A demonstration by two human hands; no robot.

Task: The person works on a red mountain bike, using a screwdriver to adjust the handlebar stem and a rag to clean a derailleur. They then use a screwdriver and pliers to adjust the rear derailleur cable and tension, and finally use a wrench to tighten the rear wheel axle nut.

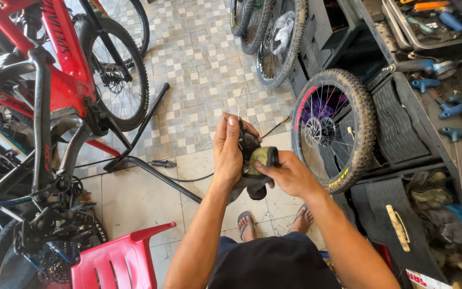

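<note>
While I stand over the tiled floor (199, 64), my left hand (227, 152) clamped round a black bicycle part (248, 145), my right hand (290, 174) pinching a yellow-green rag (261, 157) against it, 1 knobby wheel (333, 128) just right, red chair (116, 259) lower left.

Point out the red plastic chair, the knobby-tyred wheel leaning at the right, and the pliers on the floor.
Red plastic chair (114, 262): head view, on the slatted backrest.
Knobby-tyred wheel (360, 109): head view, on the tyre's upper right tread.
Pliers (162, 164): head view, on the handles, beside the stand's foot.
</note>
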